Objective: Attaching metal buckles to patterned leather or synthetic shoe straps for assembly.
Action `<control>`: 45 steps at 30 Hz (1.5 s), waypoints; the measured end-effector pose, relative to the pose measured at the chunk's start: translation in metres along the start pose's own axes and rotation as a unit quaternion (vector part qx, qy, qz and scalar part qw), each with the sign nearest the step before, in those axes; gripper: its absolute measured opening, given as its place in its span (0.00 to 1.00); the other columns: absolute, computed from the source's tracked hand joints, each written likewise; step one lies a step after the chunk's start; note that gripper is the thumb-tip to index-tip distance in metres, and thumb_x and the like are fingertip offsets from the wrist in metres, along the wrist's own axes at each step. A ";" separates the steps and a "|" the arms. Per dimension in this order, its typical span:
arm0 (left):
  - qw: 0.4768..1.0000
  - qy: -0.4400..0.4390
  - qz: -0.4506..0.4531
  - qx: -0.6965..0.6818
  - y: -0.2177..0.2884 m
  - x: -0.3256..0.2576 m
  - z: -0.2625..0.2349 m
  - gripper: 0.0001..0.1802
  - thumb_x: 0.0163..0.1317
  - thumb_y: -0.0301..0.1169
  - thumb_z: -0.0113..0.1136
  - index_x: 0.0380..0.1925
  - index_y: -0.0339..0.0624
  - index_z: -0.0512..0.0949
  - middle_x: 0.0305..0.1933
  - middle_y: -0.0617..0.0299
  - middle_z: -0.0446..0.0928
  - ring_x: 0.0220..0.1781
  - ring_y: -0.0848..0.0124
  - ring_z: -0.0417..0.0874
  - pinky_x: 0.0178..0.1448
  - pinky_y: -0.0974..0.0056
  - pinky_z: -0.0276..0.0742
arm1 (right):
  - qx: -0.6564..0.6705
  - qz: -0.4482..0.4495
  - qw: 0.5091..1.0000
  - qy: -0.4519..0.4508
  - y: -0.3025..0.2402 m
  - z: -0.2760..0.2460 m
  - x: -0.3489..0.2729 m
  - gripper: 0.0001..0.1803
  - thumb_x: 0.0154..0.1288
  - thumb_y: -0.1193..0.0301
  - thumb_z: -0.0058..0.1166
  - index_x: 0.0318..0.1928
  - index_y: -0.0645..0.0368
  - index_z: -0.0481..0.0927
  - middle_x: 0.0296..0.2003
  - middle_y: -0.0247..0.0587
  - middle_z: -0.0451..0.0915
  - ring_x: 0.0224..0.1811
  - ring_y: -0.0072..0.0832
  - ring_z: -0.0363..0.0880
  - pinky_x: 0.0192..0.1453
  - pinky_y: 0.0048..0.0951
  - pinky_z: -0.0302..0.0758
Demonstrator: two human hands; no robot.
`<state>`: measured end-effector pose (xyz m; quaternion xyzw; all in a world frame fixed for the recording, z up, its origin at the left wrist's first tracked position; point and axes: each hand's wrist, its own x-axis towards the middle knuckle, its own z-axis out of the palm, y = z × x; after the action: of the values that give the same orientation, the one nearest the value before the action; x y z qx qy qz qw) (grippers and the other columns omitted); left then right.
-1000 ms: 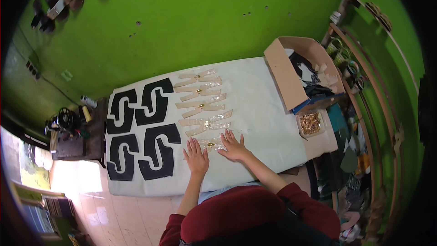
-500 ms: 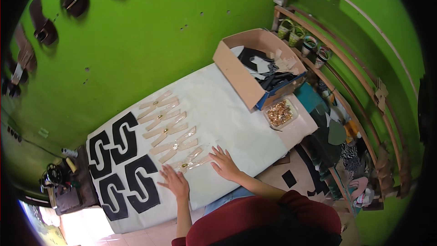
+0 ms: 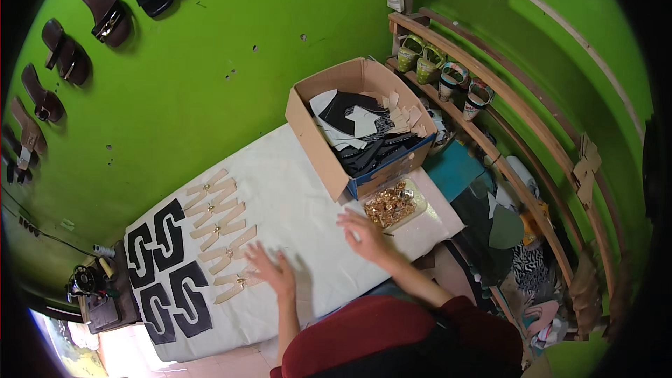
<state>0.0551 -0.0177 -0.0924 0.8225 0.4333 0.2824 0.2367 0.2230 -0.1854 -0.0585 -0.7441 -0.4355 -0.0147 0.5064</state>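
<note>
My left hand [image 3: 274, 271], fingers spread and nothing in them, is at the right end of the nearest crossed beige strap [image 3: 227, 282]. Whether it touches the strap I cannot tell. Several such straps, each with a small gold ornament at its crossing, lie in a row on the white-covered table [image 3: 294, 210]. My right hand [image 3: 367, 239] is open and empty, its fingers slightly bent, just on the near side of a clear tray [image 3: 423, 203] full of gold ornaments [image 3: 385, 207]. Left of the straps lie several black S-shaped cut pieces [image 3: 190, 299].
A cardboard box [image 3: 315, 143] of black and white scraps stands at the table's far right. Wooden shelves [image 3: 483, 59] holding small shoe-shaped baskets [image 3: 430, 66] run along the right wall. Sandals [image 3: 105, 10] hang on the green wall. A sewing machine [image 3: 85, 280] stands at left.
My right hand has moved away from the nearest strap, rightward to the tray. My left hand has shifted to that strap's right end. The whole view has turned, so the table appears shifted left.
</note>
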 end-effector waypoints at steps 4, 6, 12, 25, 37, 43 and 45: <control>0.992 -0.061 0.087 -0.067 0.080 0.002 0.029 0.32 0.60 0.33 0.52 0.65 0.43 0.59 0.72 0.46 0.49 0.74 0.44 0.39 0.67 0.32 0.22 | -0.075 -0.111 0.991 0.021 0.029 -0.084 0.080 0.09 0.54 0.79 0.51 0.35 0.58 0.82 0.37 0.43 0.82 0.44 0.40 0.79 0.50 0.38 0.74; 0.984 -0.088 0.140 -0.069 0.117 0.004 0.044 0.31 0.59 0.32 0.53 0.64 0.44 0.61 0.72 0.46 0.49 0.74 0.43 0.39 0.66 0.31 0.23 | -0.143 -0.117 0.983 -0.018 0.058 -0.130 0.118 0.11 0.53 0.79 0.50 0.36 0.56 0.83 0.35 0.41 0.83 0.38 0.39 0.80 0.46 0.37 0.75; 0.949 -0.107 0.280 -0.099 0.187 0.013 0.074 0.29 0.58 0.31 0.54 0.61 0.46 0.65 0.72 0.49 0.50 0.74 0.44 0.42 0.66 0.30 0.24 | -0.463 -0.036 0.862 -0.205 0.121 -0.204 0.200 0.09 0.51 0.73 0.55 0.34 0.53 0.84 0.41 0.38 0.81 0.53 0.33 0.74 0.64 0.51 0.58; 0.923 -0.143 0.351 -0.063 0.228 0.055 0.100 0.19 0.57 0.33 0.56 0.50 0.44 0.75 0.68 0.50 0.59 0.73 0.48 0.50 0.71 0.39 0.38 | -0.468 0.031 0.855 -0.223 0.112 -0.227 0.239 0.04 0.42 0.75 0.60 0.23 0.51 0.81 0.29 0.36 0.79 0.48 0.36 0.75 0.67 0.61 0.45; 0.919 -0.148 0.363 0.029 0.230 0.051 0.099 0.22 0.62 0.44 0.52 0.50 0.42 0.75 0.65 0.54 0.65 0.70 0.52 0.57 0.69 0.42 0.47 | -0.315 0.053 0.945 -0.078 0.084 -0.244 0.259 0.06 0.49 0.70 0.60 0.30 0.56 0.82 0.25 0.48 0.80 0.37 0.47 0.79 0.49 0.44 0.71; 0.918 -0.180 0.352 0.015 0.231 0.053 0.095 0.25 0.64 0.47 0.48 0.52 0.42 0.74 0.63 0.56 0.67 0.68 0.55 0.60 0.69 0.43 0.47 | -0.217 -0.023 0.976 -0.024 0.042 -0.274 0.269 0.10 0.56 0.72 0.56 0.40 0.58 0.78 0.31 0.51 0.79 0.37 0.48 0.78 0.41 0.41 0.72; 0.921 -0.176 0.348 0.012 0.229 0.052 0.094 0.25 0.63 0.47 0.48 0.52 0.41 0.73 0.62 0.55 0.67 0.68 0.55 0.61 0.69 0.43 0.47 | -0.189 -0.023 0.981 -0.026 0.036 -0.276 0.265 0.10 0.57 0.75 0.55 0.41 0.60 0.77 0.30 0.50 0.79 0.35 0.44 0.79 0.41 0.35 0.72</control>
<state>0.2753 -0.1045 -0.0024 0.9608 0.0740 0.1921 0.1856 0.5269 -0.2329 0.1723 -0.8165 -0.4549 -0.0887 0.3443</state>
